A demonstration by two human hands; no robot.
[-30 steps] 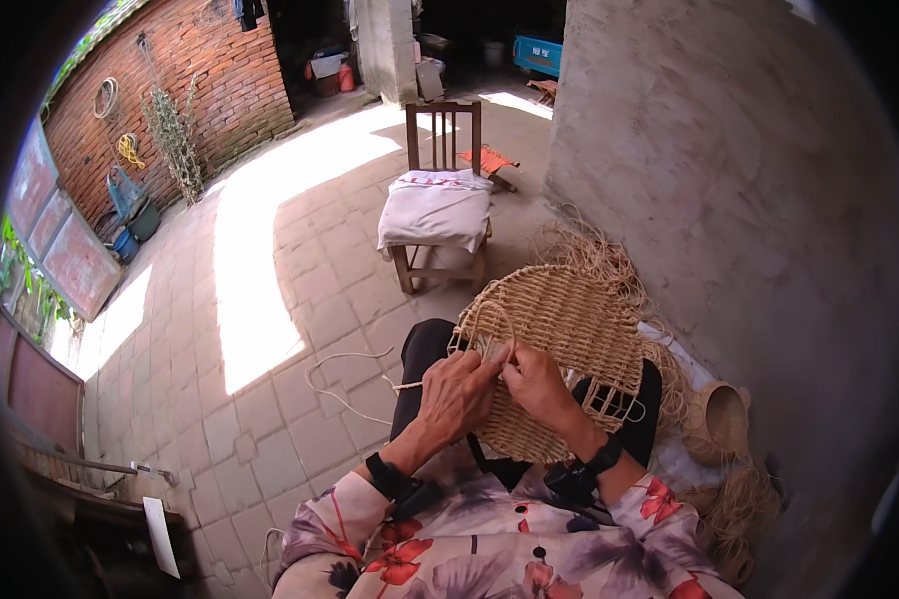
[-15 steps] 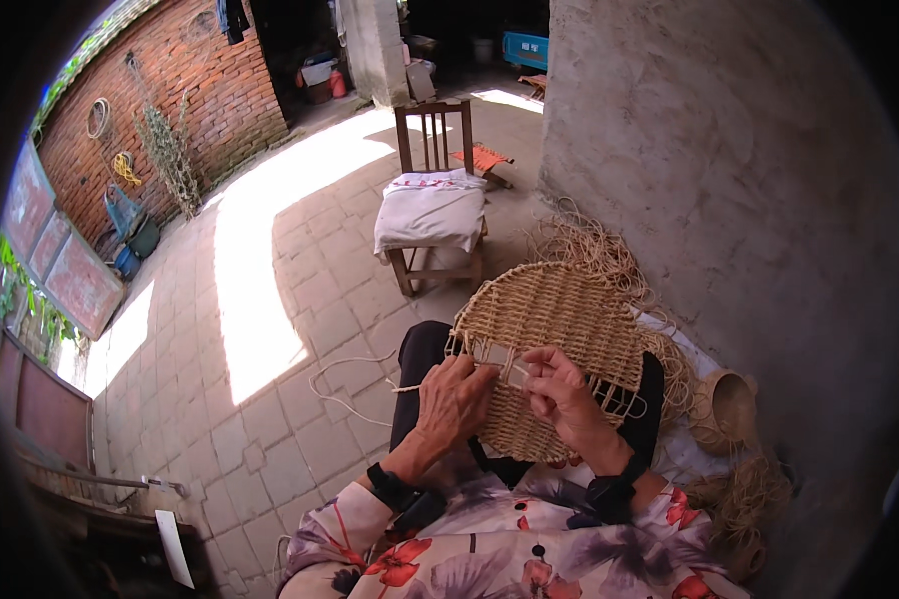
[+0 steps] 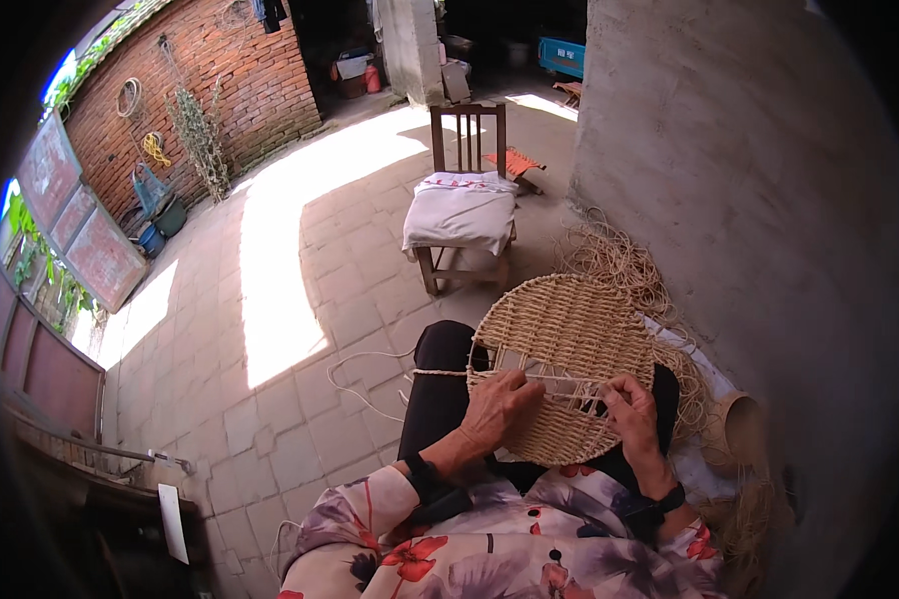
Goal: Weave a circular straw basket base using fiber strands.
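An oval piece of straw-coloured wickerwork (image 3: 566, 314) lies over my dark-trousered knees. Across its middle runs an open gap where bare strands show. A pale twisted cord (image 3: 442, 372) crosses this gap, its tail sticking out past the left rim. My left hand (image 3: 506, 409) rests at the gap with curled fingers; their tips are hidden among the strands, so what they grip does not show. Beside the right end of the gap, my right hand (image 3: 631, 411) is closed, with thumb and forefinger pinching the cord.
A wooden chair (image 3: 469, 150) with a white cloth (image 3: 461, 212) stands ahead. Loose cord heaps (image 3: 614, 265) lie along the grey wall (image 3: 729, 200) at right, near a round tan container (image 3: 737, 429). A thin cord (image 3: 348, 387) trails left over the paving.
My right hand has moved right and down, drawing the cord across the gap. My left hand has shifted right onto the wickerwork. The whole view has swung slightly left.
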